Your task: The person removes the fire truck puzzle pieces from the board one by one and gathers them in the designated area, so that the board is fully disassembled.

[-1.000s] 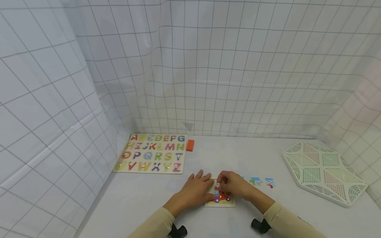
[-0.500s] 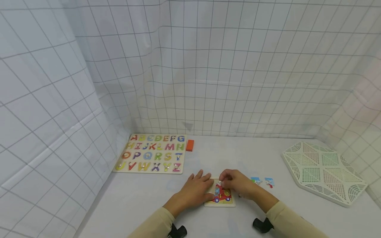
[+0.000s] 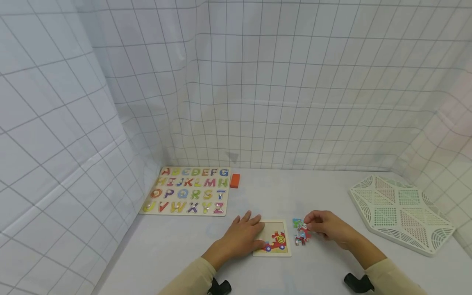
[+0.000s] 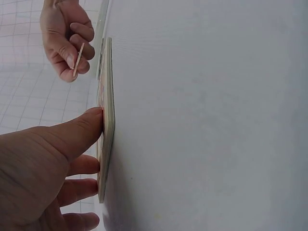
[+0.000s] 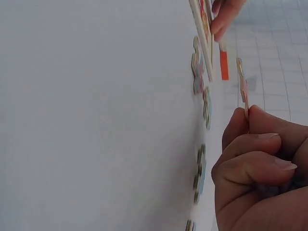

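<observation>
A small wooden jigsaw board (image 3: pixel 275 253) with a red car picture, partly filled, lies on the table. My left hand (image 3: pixel 241 237) rests on its left side, fingers spread and straight, the thumb on the board in the left wrist view. To the right of the board, my right hand (image 3: pixel 330 228) pinches a thin puzzle piece (image 5: pixel 242 82) between thumb and index finger. The right wrist view has that piece raised above the tabletop. Loose puzzle pieces (image 3: pixel 300 241) lie beside the board, below the held one; others show edge-on as a puzzle piece (image 5: pixel 200 173) under the hand.
An alphabet puzzle board (image 3: pixel 186 191) lies at the back left, with an orange block (image 3: pixel 235 180) at its right edge. A white perforated tray (image 3: pixel 402 213) sits on the right. White gridded curtains (image 3: pixel 295 102) enclose the table's back and sides.
My right hand has lifted a piece out of the jigsaw board and carried it to the right, over the loose pieces. The left hand has stayed in place.
</observation>
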Available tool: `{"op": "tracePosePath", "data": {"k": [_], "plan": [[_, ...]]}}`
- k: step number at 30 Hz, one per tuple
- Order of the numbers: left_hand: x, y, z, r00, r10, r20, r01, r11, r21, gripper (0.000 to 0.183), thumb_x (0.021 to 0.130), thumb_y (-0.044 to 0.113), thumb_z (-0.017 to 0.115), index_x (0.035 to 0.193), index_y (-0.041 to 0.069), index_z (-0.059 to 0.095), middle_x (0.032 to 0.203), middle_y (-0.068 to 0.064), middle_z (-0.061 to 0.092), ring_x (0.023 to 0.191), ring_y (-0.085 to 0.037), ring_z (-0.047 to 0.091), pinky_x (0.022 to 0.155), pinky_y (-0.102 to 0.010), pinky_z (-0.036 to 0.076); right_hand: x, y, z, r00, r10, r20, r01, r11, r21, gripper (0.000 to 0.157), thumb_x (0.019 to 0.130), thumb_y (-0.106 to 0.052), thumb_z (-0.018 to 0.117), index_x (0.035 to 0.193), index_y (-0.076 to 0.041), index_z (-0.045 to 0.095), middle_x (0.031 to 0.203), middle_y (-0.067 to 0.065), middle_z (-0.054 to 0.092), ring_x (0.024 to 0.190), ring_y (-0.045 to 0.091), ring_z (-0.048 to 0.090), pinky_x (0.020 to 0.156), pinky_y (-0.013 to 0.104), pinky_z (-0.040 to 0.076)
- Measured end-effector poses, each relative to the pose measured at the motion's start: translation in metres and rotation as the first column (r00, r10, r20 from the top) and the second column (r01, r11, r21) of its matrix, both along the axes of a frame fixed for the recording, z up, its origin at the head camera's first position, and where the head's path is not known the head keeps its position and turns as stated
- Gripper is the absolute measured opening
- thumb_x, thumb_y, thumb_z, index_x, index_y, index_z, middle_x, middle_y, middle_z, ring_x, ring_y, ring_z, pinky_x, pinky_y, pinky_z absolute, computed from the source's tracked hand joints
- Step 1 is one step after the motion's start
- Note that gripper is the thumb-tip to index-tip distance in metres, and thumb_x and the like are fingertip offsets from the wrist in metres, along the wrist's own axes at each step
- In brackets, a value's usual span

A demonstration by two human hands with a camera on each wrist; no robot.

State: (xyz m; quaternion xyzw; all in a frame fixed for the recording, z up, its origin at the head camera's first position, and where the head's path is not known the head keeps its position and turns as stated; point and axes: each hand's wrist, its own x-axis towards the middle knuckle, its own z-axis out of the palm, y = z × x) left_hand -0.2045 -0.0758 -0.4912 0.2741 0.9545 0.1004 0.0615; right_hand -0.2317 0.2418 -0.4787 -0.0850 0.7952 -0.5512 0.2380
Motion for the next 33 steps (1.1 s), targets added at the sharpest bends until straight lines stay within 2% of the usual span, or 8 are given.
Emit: {"op": "tracePosePath", "data": {"k": [4, 8, 11, 17, 20, 24, 33], "plan": [[0.000, 0.000, -0.001, 1.000, 0.004, 0.005, -0.004, 1.000, 0.001, 0.059, 0.094, 0.049, 0.069, 0.144, 0.018, 0.060, 0.157, -0.001, 0.048, 0.150, -0.035, 0.035, 0.115, -0.060, 0.034, 0.001, 0.020, -0.003, 1.000, -0.011, -0.016, 0.011, 0.999, 0.040, 0.020, 0.097, -0.011, 0.065, 0.111, 0.003, 0.062, 0.084, 0.003, 0.056, 0.061, 0.012, 0.041, 0.050, 0.021, 0.033], [0.000, -0.001, -0.002, 1.000, 0.001, 0.004, -0.001, 1.000, 0.001, 0.059, 0.094, 0.049, 0.069, 0.143, 0.018, 0.060, 0.156, -0.001, 0.049, 0.149, -0.035, 0.036, 0.115, -0.060, 0.034, 0.002, 0.028, -0.005, 0.999, -0.013, -0.031, 0.015, 0.998, 0.054, 0.021, 0.096, -0.011, 0.065, 0.111, 0.003, 0.061, 0.083, 0.003, 0.056, 0.060, 0.012, 0.041, 0.049, 0.021, 0.032], [0.000, -0.001, -0.002, 1.000, 0.000, 0.004, 0.000, 1.000, -0.002, 0.059, 0.095, 0.049, 0.069, 0.143, 0.018, 0.060, 0.156, -0.001, 0.049, 0.150, -0.035, 0.036, 0.115, -0.060, 0.034, 0.002, 0.028, -0.007, 0.998, -0.017, -0.059, 0.022, 0.996, 0.090, 0.019, 0.095, -0.011, 0.067, 0.109, 0.002, 0.064, 0.082, 0.003, 0.056, 0.062, 0.013, 0.043, 0.050, 0.022, 0.034], [0.000, -0.001, 0.000, 1.000, 0.002, 0.007, -0.002, 1.000, -0.006, 0.059, 0.094, 0.049, 0.069, 0.143, 0.018, 0.060, 0.156, -0.001, 0.048, 0.149, -0.035, 0.036, 0.115, -0.060, 0.034, 0.006, 0.021, -0.010, 0.987, -0.001, -0.162, 0.034, 0.979, 0.203, 0.012, 0.092, -0.009, 0.071, 0.101, -0.002, 0.067, 0.082, 0.004, 0.056, 0.078, 0.017, 0.050, 0.062, 0.025, 0.044], [0.000, -0.001, 0.000, 1.000, 0.002, 0.011, -0.001, 1.000, -0.005, 0.059, 0.094, 0.049, 0.069, 0.143, 0.018, 0.060, 0.157, -0.001, 0.048, 0.150, -0.035, 0.035, 0.116, -0.060, 0.034, 0.009, 0.017, -0.008, 0.984, -0.011, -0.179, 0.053, 0.971, 0.233, 0.010, 0.091, -0.008, 0.071, 0.098, -0.003, 0.067, 0.082, 0.005, 0.057, 0.079, 0.020, 0.051, 0.062, 0.026, 0.045], [0.000, -0.001, 0.000, 1.000, 0.001, 0.013, -0.001, 1.000, -0.001, 0.059, 0.095, 0.049, 0.068, 0.144, 0.018, 0.059, 0.157, -0.001, 0.047, 0.150, -0.035, 0.034, 0.116, -0.060, 0.033, 0.011, 0.015, -0.005, 0.981, -0.022, -0.193, 0.074, 0.961, 0.267, 0.008, 0.091, -0.008, 0.072, 0.097, -0.005, 0.067, 0.085, 0.005, 0.059, 0.079, 0.020, 0.052, 0.062, 0.027, 0.046], [0.001, 0.000, 0.000, 1.000, -0.001, 0.011, 0.001, 1.000, 0.000, 0.059, 0.095, 0.049, 0.068, 0.144, 0.018, 0.059, 0.157, -0.001, 0.047, 0.150, -0.035, 0.034, 0.116, -0.060, 0.033, 0.012, 0.013, -0.002, 0.966, 0.025, -0.258, 0.057, 0.950, 0.307, 0.007, 0.089, -0.006, 0.071, 0.094, -0.010, 0.070, 0.089, 0.003, 0.062, 0.086, 0.020, 0.054, 0.068, 0.026, 0.047]]}}
